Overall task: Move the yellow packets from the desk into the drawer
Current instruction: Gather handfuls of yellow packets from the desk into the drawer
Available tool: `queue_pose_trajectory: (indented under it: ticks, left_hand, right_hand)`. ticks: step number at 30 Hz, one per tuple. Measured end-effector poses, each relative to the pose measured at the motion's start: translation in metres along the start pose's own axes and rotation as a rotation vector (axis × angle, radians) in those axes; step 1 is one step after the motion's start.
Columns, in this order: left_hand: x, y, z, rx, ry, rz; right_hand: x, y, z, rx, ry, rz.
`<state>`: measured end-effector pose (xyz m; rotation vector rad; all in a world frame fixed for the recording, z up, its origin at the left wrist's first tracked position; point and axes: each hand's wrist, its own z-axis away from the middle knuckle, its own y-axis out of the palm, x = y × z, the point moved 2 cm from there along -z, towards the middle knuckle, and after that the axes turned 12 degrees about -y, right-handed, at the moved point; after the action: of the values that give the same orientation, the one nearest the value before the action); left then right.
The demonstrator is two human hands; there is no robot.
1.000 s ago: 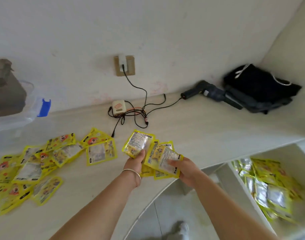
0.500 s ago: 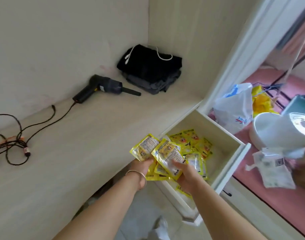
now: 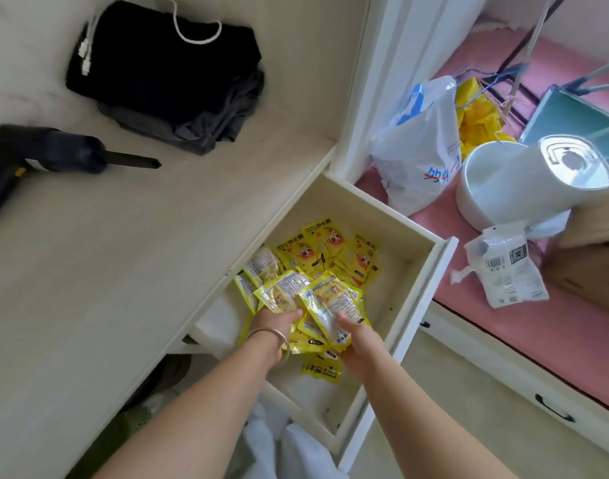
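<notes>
Head view shows my left hand and right hand over the open drawer, each grip curled round a fan of yellow packets, thumbs pinching them from beneath. They hang just above the pile of packets in the drawer, which already covers much of its floor, so I judge a good share of the job is done. This handful is not yet let go. The stretch of worktop in sight carries no packets, only a black handheld tool and folded dark clothes; whether more packets wait beyond the left edge I cannot tell from here. Compared with 0.5 s ago, my hands have travelled from the drawer's near corner to its middle and lower, and my gaze has swung further right and down.
</notes>
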<state>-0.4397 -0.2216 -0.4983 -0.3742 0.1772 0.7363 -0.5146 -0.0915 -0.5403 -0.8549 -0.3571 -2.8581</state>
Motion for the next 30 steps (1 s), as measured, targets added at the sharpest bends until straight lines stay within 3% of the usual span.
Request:
queue_pose_trajectory:
  ticks: [12,23,26,30]
  left_hand:
    - [-0.017,0.032,-0.071,0.023,-0.153,0.05]
    - [-0.022,0.046,-0.089,0.121,-0.069,0.169]
    - [-0.023,0.039,-0.079,0.1,-0.03,0.148]
    - [-0.025,0.026,-0.057,-0.003,0.088,0.052]
  right_hand:
    - [0.007,0.008,-0.055,-0.22,0.032,-0.043]
    - [0.025,0.022,-0.06,-0.276,-0.032,-0.112]
    - [0.027,0.023,-0.051,-0.305,-0.024,-0.018]
    - [0.032,0.03,-0.031,-0.343,-0.069,0.284]
